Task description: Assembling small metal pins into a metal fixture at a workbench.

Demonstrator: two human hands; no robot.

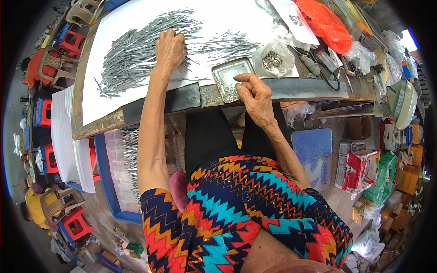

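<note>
My left hand (170,52) rests on a wide pile of thin grey metal strips (129,57), knuckles up and fingers curled down into it. Its fingertips are hidden, so what they grip does not show. Over the right rim of a small shallow metal tray (225,84) is my right hand (256,95), thumb and forefinger drawn together in a pinch. Anything between those fingertips is too small to make out. Tiny bits lie in the tray. Beside it stands a clear plastic bag (274,59) with many small metal parts. A looser spread of strips (230,45) lies beyond the tray.
White sheeting (102,32) covers much of the wooden table (102,125). Toward the right are a red plastic bag (325,22) and a dark-cabled tool (311,65). Below the table's left part, a blue crate (109,182) holds more strips. A blue stool top (312,152) stands right of my legs.
</note>
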